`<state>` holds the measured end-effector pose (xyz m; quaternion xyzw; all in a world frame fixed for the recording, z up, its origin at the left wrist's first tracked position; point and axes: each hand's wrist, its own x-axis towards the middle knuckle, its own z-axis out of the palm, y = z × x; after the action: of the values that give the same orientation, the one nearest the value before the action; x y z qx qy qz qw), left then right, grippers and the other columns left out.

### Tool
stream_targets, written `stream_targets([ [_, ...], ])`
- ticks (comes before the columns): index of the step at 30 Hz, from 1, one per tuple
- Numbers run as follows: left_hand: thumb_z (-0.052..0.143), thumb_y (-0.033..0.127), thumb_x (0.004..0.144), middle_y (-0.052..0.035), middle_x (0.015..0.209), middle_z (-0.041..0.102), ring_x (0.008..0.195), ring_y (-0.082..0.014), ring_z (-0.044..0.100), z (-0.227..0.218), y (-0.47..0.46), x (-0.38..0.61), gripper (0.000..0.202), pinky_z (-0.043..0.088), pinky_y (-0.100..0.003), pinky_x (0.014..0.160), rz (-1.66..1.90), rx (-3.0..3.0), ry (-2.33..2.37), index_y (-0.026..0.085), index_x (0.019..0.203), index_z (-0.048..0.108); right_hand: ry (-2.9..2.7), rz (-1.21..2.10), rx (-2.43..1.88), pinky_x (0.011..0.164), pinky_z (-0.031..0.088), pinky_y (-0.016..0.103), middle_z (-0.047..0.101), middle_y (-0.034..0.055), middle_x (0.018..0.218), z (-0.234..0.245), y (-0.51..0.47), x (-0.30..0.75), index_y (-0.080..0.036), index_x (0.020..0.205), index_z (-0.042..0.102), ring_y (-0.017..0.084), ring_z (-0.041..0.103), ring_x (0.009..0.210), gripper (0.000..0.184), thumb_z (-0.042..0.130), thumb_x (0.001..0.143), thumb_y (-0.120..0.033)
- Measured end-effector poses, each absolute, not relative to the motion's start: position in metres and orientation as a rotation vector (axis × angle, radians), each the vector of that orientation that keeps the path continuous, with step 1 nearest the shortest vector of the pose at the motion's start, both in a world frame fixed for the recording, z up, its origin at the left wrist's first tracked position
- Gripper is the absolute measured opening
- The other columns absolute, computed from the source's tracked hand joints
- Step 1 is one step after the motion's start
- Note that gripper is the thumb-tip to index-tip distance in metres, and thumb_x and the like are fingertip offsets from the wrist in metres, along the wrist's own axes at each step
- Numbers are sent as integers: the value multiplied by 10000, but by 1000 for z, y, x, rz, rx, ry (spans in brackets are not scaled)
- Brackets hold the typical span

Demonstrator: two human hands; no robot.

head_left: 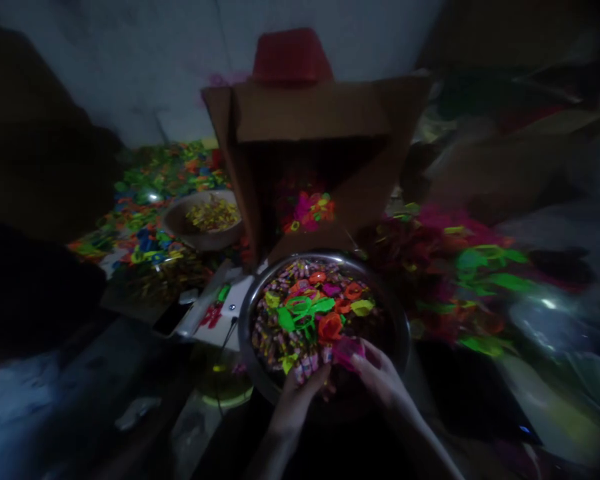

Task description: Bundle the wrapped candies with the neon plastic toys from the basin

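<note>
A metal bowl in front of me is full of small wrapped candies and bright plastic toys in green, orange and pink. My left hand reaches into the near side of the bowl, its fingers curled on a few candies. My right hand is at the near rim and pinches a small pink plastic piece. The scene is dim and blurred.
An open cardboard box stands behind the bowl with colourful pieces inside and a red tub on top. A smaller bowl of yellow bits sits left, amid scattered coloured pieces. A phone lies nearby. More bright toys are heaped at right.
</note>
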<state>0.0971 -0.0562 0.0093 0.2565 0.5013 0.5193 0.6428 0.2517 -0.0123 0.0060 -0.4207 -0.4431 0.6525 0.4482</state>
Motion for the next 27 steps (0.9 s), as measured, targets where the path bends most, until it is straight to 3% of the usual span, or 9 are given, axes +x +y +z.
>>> stream_targets([
  [4, 779, 438, 646, -54, 783, 729, 689, -187, 652, 13, -64, 100, 428, 476, -278, 649, 1270, 490, 1114, 142, 939, 679, -1230, 1433, -1101, 764, 541, 315, 689, 68, 906, 14, -22, 252, -165, 846, 622, 226, 655, 851, 353, 730, 697, -466],
  [6, 787, 432, 635, -50, 769, 729, 695, -191, 654, 16, -67, 100, 419, 476, -276, 650, 1301, 472, 1143, 141, 918, 683, -1313, 1313, -1064, 812, 536, 315, 667, 72, 1025, 17, -25, 251, -189, 956, 611, 225, 640, 942, 344, 704, 736, -437],
  [9, 802, 429, 606, -57, 914, 737, 871, -218, 658, 21, -72, 99, 442, 481, -290, 788, 1345, 462, 1226, 157, 938, 694, -1559, 1126, -1002, 945, 481, 349, 576, 91, 1239, 20, -25, 248, -233, 1205, 538, 226, 543, 1157, 373, 576, 857, -361],
  [11, 800, 429, 606, -47, 906, 736, 872, -207, 655, 25, -74, 98, 426, 482, -283, 803, 1360, 490, 1279, 160, 920, 699, -1770, 1001, -960, 980, 459, 358, 562, 102, 1260, 19, -26, 246, -227, 1233, 542, 219, 508, 1204, 335, 463, 918, -310],
  [15, 774, 457, 625, -3, 617, 670, 579, -143, 599, 30, -76, 100, 381, 479, -242, 574, 1319, 605, 1274, 133, 811, 695, -1925, 812, -1026, 962, 478, 353, 590, 126, 1225, 11, -30, 237, -178, 1218, 548, 226, 522, 1192, 338, 433, 927, -305],
  [17, 757, 449, 648, 8, 581, 643, 546, -126, 573, 32, -76, 102, 349, 467, -229, 543, 1320, 622, 1265, 134, 785, 694, -1909, 808, -1116, 957, 479, 352, 588, 124, 1230, 10, -31, 234, -169, 1243, 504, 229, 538, 1175, 375, 481, 903, -325],
  [22, 713, 393, 704, -26, 717, 711, 651, -157, 637, 37, -80, 99, 305, 508, -240, 616, 1269, 676, 1349, 148, 886, 703, -1782, 997, -1226, 757, 532, 260, 673, 56, 947, 26, -30, 244, -168, 1110, 500, 168, 657, 834, 313, 559, 849, -329],
  [27, 706, 390, 703, -70, 963, 741, 913, -231, 677, 39, -82, 90, 358, 524, -299, 837, 1224, 928, 1375, 163, 978, 667, -2014, 1027, -1049, 858, 468, 264, 623, 51, 989, 59, -32, 265, -188, 1030, 577, 158, 590, 934, 176, 498, 907, -287],
])
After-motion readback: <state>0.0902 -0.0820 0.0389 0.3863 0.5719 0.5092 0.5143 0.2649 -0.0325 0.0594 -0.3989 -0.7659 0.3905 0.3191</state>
